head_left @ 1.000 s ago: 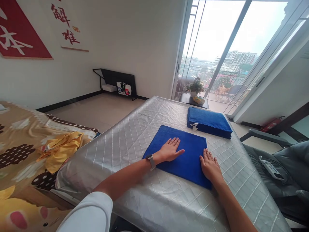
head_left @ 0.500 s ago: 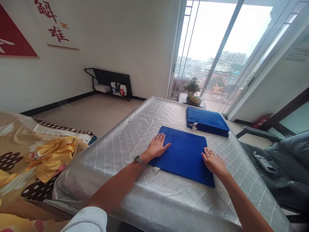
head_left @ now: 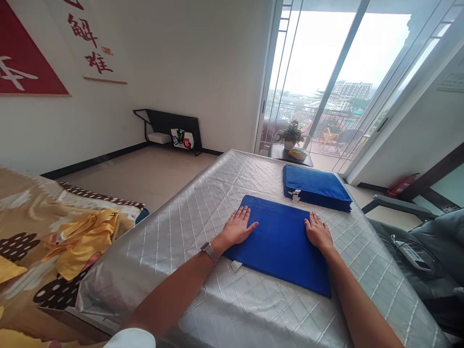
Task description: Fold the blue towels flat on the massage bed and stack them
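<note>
A folded blue cloth lies flat on the silver quilted cover, a small white tag poking out at its near left edge. My left hand rests palm down on the cloth's left edge, fingers stretched out and thumb apart. On the opposite edge lies my right hand, also palm down with its fingers extended. Beyond the cloth, toward the far right, sits a neat stack of folded blue cloths with white tags at its near left corner.
To the left, a bed with patterned bedding bears a crumpled yellow garment. A dark armchair with a white device stands at the right. Past the far end are a small black table and a potted plant.
My right hand has slid a little farther up along the cloth's right edge. My left hand stays at the left edge, still flat. The whole view has shifted slightly.
</note>
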`<state>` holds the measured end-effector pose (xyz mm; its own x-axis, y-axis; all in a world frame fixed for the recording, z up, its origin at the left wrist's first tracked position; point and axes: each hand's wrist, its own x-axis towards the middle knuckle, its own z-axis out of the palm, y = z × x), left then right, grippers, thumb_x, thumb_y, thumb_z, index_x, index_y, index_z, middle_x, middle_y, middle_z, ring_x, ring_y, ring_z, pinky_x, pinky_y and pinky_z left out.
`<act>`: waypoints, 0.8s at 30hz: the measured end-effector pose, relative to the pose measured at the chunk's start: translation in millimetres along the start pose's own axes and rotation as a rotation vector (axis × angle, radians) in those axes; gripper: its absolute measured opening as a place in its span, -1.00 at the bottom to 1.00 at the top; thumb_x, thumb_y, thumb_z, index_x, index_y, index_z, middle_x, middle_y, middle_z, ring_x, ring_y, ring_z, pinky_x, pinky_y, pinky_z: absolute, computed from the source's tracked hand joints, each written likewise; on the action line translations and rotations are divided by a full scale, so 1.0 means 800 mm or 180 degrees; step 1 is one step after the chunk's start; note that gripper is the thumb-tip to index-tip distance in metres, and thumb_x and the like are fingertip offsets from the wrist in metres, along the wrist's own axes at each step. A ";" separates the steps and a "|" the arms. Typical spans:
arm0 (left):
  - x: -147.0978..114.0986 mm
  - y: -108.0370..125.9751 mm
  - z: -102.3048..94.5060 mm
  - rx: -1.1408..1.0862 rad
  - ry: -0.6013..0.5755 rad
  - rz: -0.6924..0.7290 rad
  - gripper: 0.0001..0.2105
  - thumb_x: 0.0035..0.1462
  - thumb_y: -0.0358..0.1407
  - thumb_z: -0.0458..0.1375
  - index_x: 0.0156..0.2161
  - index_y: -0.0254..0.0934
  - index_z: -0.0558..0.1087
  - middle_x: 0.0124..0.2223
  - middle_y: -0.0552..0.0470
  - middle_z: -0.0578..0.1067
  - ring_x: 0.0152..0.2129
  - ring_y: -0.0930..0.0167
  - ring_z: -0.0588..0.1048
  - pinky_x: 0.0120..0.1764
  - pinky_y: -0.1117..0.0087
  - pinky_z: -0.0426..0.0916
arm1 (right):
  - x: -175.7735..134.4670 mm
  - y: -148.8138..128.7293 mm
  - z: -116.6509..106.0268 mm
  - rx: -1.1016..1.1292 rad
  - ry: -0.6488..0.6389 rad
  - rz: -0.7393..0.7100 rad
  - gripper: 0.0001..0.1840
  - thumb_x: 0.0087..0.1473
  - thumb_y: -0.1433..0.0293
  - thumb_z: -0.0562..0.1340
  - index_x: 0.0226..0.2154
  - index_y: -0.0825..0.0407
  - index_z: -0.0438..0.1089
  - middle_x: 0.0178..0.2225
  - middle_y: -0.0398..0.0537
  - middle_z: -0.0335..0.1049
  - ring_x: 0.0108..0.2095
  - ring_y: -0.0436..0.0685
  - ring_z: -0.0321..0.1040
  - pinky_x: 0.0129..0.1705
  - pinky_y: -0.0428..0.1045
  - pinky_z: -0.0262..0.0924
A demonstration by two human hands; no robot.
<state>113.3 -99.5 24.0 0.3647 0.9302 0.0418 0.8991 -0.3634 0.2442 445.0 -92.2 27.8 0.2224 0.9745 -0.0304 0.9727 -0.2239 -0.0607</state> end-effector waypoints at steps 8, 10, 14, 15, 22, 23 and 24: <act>0.006 -0.017 0.004 -0.0044 0.0162 -0.0042 -0.19 0.37 0.16 -0.37 0.40 -0.51 0.04 0.45 -0.27 0.00 0.40 0.21 -0.05 0.38 0.17 -0.08 | -0.001 -0.001 0.000 0.0228 0.0030 0.0011 -0.25 0.36 0.17 -0.29 0.44 0.21 -0.17 0.47 0.01 -0.25 0.45 0.11 -0.31 0.42 0.13 -0.39; 0.008 -0.020 0.002 -0.0022 0.0301 -0.0117 -0.20 0.38 0.14 -0.36 0.40 -0.54 0.04 0.44 -0.32 0.00 0.40 0.20 -0.04 0.37 0.16 -0.06 | -0.001 -0.002 0.002 0.0286 0.0071 0.0009 -0.25 0.35 0.17 -0.28 0.44 0.22 -0.16 0.47 0.01 -0.24 0.45 0.12 -0.30 0.42 0.14 -0.39; 0.010 -0.001 -0.003 0.0042 0.0303 0.0217 -0.20 0.39 0.13 -0.37 0.38 -0.56 0.07 0.44 -0.33 0.01 0.40 0.22 -0.04 0.37 0.20 -0.06 | -0.001 -0.002 0.004 0.0344 0.0110 0.0007 -0.26 0.35 0.17 -0.27 0.44 0.20 -0.14 0.47 0.02 -0.21 0.44 0.13 -0.27 0.42 0.14 -0.38; 0.011 0.011 -0.003 0.0067 0.0246 0.0420 -0.21 0.39 0.13 -0.37 0.38 -0.55 0.08 0.44 -0.32 0.03 0.40 0.24 -0.03 0.37 0.22 -0.06 | -0.001 -0.002 0.004 0.0344 0.0114 0.0011 -0.26 0.35 0.17 -0.27 0.44 0.20 -0.13 0.47 0.02 -0.20 0.44 0.13 -0.27 0.42 0.14 -0.38; 0.063 0.149 0.019 0.0181 0.0181 0.1460 -0.23 0.40 0.11 -0.37 0.37 -0.51 0.13 0.41 -0.28 0.13 0.38 0.28 0.04 0.36 0.31 -0.09 | -0.003 -0.002 0.002 0.0249 0.0158 -0.0042 -0.27 0.36 0.19 -0.26 0.43 0.23 -0.12 0.46 0.06 -0.18 0.44 0.15 -0.25 0.42 0.14 -0.35; 0.077 0.168 0.024 0.0158 0.0177 0.1478 -0.24 0.41 0.10 -0.38 0.37 -0.50 0.13 0.41 -0.27 0.14 0.38 0.29 0.04 0.36 0.32 -0.09 | -0.003 -0.001 0.003 0.0205 0.0162 -0.0061 -0.27 0.36 0.20 -0.26 0.43 0.23 -0.12 0.46 0.07 -0.18 0.44 0.15 -0.25 0.41 0.14 -0.34; 0.091 0.185 0.029 0.0125 0.0172 0.1469 -0.25 0.41 0.09 -0.39 0.37 -0.49 0.13 0.41 -0.26 0.14 0.38 0.30 0.05 0.36 0.31 -0.08 | -0.004 0.000 0.003 0.0163 0.0159 -0.0083 -0.28 0.36 0.20 -0.25 0.43 0.21 -0.12 0.46 0.06 -0.19 0.44 0.15 -0.25 0.41 0.14 -0.33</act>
<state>278.8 -87.0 40.7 0.7165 0.6717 0.1883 0.6546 -0.7407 0.1513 444.1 -95.1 25.3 0.2011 0.9793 0.0215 0.9739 -0.1976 -0.1117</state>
